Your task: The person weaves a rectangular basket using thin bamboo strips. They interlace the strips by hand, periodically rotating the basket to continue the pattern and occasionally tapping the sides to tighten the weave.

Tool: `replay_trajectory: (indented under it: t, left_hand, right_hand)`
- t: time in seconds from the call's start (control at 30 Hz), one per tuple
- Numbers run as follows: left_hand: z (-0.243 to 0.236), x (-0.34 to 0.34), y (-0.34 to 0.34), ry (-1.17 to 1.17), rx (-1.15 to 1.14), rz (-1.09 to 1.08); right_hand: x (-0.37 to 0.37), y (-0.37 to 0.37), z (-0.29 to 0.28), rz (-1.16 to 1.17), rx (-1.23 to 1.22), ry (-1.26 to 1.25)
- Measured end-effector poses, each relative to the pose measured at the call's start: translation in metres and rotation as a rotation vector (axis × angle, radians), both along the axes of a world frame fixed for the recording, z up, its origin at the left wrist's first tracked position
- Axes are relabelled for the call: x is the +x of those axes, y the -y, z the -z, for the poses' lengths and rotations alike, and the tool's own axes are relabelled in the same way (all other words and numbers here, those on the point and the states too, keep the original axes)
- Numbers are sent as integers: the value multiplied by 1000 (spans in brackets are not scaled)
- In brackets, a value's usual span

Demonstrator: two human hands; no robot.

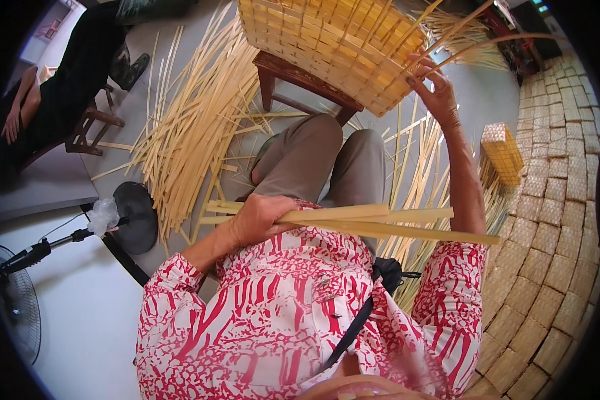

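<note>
A bundle of a few flat bamboo strips [407, 217] lies across my lap, with my left hand [263, 217] closed around it near its left end. Up ahead, a partly woven bamboo basket [327, 40] rests tilted on a dark red wooden stool [267, 80]. Long unwoven strips stick out from its upper right side. At the basket's right corner, my right hand [439, 95] is raised, its fingers pinched on one of these projecting strips. The fingertips partly cover the spot they grip.
Loose bamboo strips [197, 127] are heaped on the floor left of the stool. Stacked woven blocks [553, 220] line the right side, with a small yellow woven box [502, 153] beside them. A fan [17, 300] stands at the left, and another person's hand [12, 125] shows further off.
</note>
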State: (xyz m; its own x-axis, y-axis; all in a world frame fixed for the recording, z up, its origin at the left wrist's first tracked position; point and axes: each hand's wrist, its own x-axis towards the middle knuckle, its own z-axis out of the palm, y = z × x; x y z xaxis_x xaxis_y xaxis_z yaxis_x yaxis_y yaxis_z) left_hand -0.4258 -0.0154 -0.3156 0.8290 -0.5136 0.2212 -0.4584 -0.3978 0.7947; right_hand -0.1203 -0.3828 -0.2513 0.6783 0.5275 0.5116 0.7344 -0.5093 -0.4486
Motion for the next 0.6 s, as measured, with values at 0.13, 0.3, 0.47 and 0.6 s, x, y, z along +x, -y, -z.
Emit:
replay_trajectory:
  t: [0.13,0.3,0.47,0.6]
  left_hand:
    - [-10,22,-3,-94,101,39]
    - [-16,58,5,-17,297,106]
    - [-17,45,5,86,485,153]
    - [-12,24,8,76,560,272]
  right_hand:
    - [13,37,43,38,188,-1]
    - [-83,54,18,262,486,-339]
    - [-197,100,7,155,0,-920]
    - [-275,212,9,538,349,-1209]
